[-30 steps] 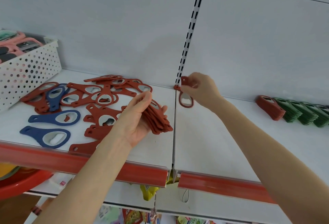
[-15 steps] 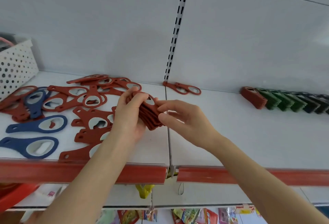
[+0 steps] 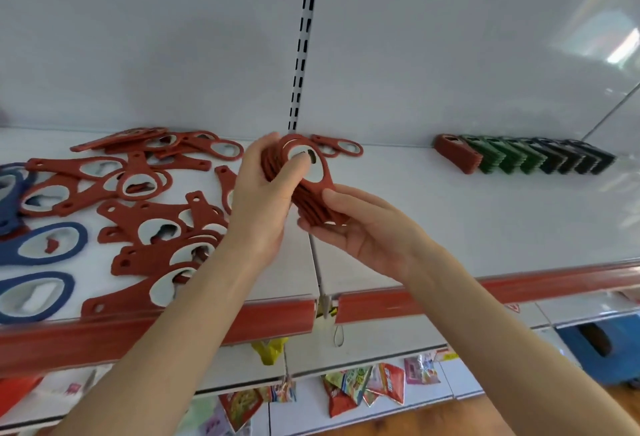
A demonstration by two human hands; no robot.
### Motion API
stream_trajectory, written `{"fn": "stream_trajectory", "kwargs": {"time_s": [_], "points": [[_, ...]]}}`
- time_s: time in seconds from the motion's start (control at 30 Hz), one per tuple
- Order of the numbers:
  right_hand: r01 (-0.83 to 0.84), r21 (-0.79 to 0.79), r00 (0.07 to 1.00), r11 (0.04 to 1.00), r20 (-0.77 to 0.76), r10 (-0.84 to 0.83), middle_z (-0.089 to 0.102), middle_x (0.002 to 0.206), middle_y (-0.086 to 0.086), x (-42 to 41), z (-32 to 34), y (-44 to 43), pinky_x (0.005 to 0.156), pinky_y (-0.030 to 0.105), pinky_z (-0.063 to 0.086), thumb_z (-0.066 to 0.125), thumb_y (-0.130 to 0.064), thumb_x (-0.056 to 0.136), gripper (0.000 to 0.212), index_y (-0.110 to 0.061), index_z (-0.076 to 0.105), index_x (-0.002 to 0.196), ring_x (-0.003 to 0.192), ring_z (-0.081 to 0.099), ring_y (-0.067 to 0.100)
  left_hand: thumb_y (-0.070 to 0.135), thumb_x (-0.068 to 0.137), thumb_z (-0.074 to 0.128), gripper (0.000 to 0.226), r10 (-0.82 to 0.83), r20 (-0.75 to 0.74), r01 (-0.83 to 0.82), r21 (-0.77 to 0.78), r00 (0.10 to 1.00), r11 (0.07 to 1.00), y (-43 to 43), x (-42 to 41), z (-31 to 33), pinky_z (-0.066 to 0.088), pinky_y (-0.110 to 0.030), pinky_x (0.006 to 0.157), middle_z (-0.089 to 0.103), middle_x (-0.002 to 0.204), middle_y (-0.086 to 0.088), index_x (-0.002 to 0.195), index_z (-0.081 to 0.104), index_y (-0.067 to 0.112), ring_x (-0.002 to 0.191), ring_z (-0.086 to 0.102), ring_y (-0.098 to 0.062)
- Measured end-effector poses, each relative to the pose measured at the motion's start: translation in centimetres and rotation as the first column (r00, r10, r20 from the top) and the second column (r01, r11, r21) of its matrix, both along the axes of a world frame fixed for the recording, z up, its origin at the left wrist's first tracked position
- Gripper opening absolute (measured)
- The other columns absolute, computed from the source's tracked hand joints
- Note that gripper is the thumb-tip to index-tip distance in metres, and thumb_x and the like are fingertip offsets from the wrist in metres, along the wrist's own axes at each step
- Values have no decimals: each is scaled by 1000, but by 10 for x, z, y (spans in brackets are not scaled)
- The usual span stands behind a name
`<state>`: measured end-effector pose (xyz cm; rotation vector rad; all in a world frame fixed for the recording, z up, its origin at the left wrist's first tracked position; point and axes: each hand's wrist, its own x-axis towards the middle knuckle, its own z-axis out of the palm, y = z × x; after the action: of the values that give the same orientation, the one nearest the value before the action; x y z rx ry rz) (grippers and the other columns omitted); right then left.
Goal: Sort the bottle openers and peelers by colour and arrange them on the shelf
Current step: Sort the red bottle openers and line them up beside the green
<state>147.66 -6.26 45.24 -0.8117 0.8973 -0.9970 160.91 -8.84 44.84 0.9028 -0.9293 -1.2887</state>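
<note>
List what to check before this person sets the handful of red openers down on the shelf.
1. Grip: the left hand and the right hand both hold the stack of red openers: ok.
2. One colour: every visible piece in the stack is red: ok.
3. Squared up: the edges look fanned at the lower end: not ok.
4. Landing spot: open shelf surface shows between the hands and the sorted row: ok.
5. Number of pieces in the stack: cannot tell.
6. Left pile: blue openers lie among loose red openers: not ok.
</note>
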Motion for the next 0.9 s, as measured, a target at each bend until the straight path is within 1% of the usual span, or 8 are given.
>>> {"fn": "stream_trajectory", "kwargs": {"time_s": [0.13,0.23,0.33,0.47,0.6,0.7,0.8,0.9], "points": [[-23,-74,987,997,-159,11,70,94,14,-26,2,-3,78,28,57,65,-13,67,34,-6,66,100,80,69,26,42,59,76,62,-66,250,71,-13,966,997,1,0,3,50,-42,93,67,105,-6,112,60,13,100,64,-21],[-91,-174,936,981,-351,24,70,93,12,-48,8,-6,79,26,57,66,-5,73,27,-11,66,99,79,68,23,34,74,74,33,-93,367,117,-43,926,992,0,-9,2,52,-41,90,69,97,-5,101,65,16,95,65,-21],[-224,-301,785,927,-620,-11,71,91,4,-73,14,-13,76,21,54,69,-1,77,29,-16,66,101,82,67,13,24,82,65,8,-97,510,141,-50,855,989,-3,-23,2,51,-32,87,66,93,2,89,62,27,94,63,-17],[-357,-381,645,853,-761,-70,67,95,-7,-106,15,-30,81,23,52,72,-3,76,32,-24,63,98,85,64,3,20,85,64,34,-92,666,174,-58,740,983,-8,-47,-1,44,-21,89,62,110,1,118,58,16,103,58,-13],[-523,-409,438,748,-882,-176,59,91,-24,-128,4,-41,84,15,44,72,-11,78,33,-29,61,103,83,55,-7,16,87,62,38,-79,790,201,-57,608,978,-7,-68,-9,39,-12,81,57,113,2,124,54,12,104,54,-10],[-552,-426,421,717,-884,-201,59,98,-15,-136,-10,-44,87,16,43,70,-11,80,39,-16,59,117,92,56,1,17,89,59,39,-60,847,177,-40,528,983,-3,-80,-16,35,-18,87,55,121,-1,127,50,12,109,51,-11],[-497,-415,430,762,-881,-199,55,114,-5,-138,-18,-44,93,21,41,68,-11,82,51,-15,50,129,108,54,14,20,92,54,46,-40,860,110,-19,508,994,0,-90,-19,34,-20,94,47,133,-4,135,40,15,121,46,-16],[-370,-385,533,846,-833,-146,52,125,5,-135,-22,-41,86,19,39,65,-6,82,61,-13,40,137,107,50,13,23,93,51,50,-56,871,81,18,487,997,3,-100,-20,31,-15,87,42,134,-4,139,32,16,122,42,-16]]}}
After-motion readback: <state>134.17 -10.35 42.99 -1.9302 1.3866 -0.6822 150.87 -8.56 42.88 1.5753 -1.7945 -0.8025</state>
